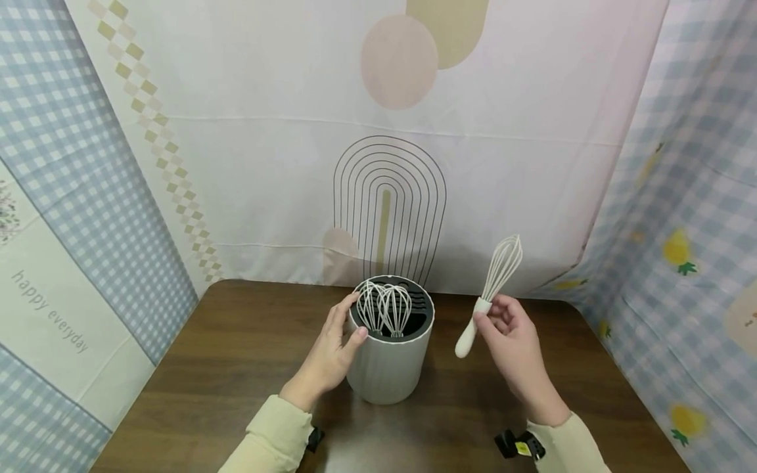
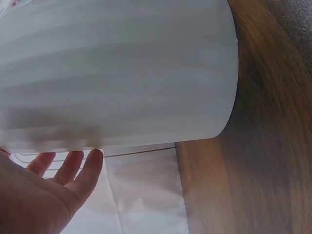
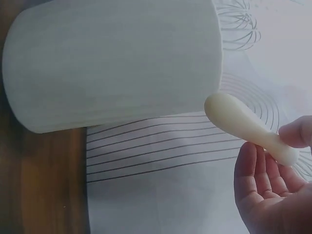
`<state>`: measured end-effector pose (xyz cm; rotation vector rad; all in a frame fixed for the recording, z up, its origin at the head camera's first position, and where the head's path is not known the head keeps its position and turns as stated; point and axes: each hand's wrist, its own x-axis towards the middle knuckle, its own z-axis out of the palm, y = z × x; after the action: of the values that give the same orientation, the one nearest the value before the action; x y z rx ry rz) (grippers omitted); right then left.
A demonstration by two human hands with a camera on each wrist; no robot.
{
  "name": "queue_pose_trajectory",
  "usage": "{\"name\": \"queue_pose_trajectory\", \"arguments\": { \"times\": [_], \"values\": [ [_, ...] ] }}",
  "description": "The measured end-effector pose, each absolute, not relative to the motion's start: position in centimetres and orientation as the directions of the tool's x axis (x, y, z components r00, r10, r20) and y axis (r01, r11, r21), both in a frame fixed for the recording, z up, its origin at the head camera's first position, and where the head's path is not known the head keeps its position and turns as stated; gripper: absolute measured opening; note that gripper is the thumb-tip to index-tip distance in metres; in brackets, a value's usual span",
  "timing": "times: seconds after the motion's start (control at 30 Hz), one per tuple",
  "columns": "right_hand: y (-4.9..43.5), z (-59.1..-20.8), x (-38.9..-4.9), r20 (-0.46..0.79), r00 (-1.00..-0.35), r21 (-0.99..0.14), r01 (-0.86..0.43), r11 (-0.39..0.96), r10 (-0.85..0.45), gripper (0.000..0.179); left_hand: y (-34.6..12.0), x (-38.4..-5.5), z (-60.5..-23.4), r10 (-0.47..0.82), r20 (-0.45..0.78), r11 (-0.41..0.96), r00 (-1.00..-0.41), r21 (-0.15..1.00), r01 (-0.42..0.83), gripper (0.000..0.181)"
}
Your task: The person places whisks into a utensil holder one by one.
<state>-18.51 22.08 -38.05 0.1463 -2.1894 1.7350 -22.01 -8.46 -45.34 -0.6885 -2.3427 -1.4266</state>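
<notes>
A light grey ribbed utensil holder (image 1: 387,371) stands upright on the wooden table, its dark slotted top facing up. Two whisks stand in it, a left whisk (image 1: 369,309) and a right whisk (image 1: 399,310), wire loops up and handles hidden inside. My left hand (image 1: 327,355) rests against the holder's left side near the rim, thumb in front and fingers spread; in the left wrist view its fingertips touch the wall. To the right of the holder, my right hand (image 1: 516,341) pinches a white whisk (image 1: 467,338) by the upper handle. This whisk tilts, wires up, over the table.
The brown wooden table (image 1: 248,368) has rounded back corners. Behind it hangs a pale printed cloth (image 1: 272,190). Blue checked cloths close in the left (image 1: 106,164) and right (image 1: 692,197) sides. Both sleeves carry black wrist cameras.
</notes>
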Motion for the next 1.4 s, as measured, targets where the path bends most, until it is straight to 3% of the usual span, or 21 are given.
{"name": "queue_pose_trajectory", "arguments": {
  "times": [0.27, 0.5, 0.87, 1.4],
  "values": [
    [20.3, -36.8, -18.5, 0.4, -0.9, -0.916, -0.394, 0.069, 0.173, 0.035, -8.5, -21.9, -45.3, 0.234, 0.489, 0.384, -0.84, 0.747, 0.542, 0.063],
    [19.3, -36.3, -18.6, 0.451, -0.871, -0.888, -0.459, 0.002, 0.197, 0.036, -8.4, -21.9, -45.3, 0.233, 0.485, 0.383, -0.843, 0.751, 0.538, 0.063],
    [17.6, -36.9, -19.1, 0.45, -0.859, -0.88, -0.473, -0.038, 0.244, 0.034, -8.4, -21.9, -45.3, 0.234, 0.485, 0.373, -0.842, 0.755, 0.539, 0.063],
    [17.0, -37.7, -19.3, 0.429, -0.893, -0.901, -0.434, -0.008, 0.134, 0.038, -8.4, -22.1, -45.5, 0.233, 0.502, 0.386, -0.833, 0.739, 0.553, 0.063]
  ]
}}
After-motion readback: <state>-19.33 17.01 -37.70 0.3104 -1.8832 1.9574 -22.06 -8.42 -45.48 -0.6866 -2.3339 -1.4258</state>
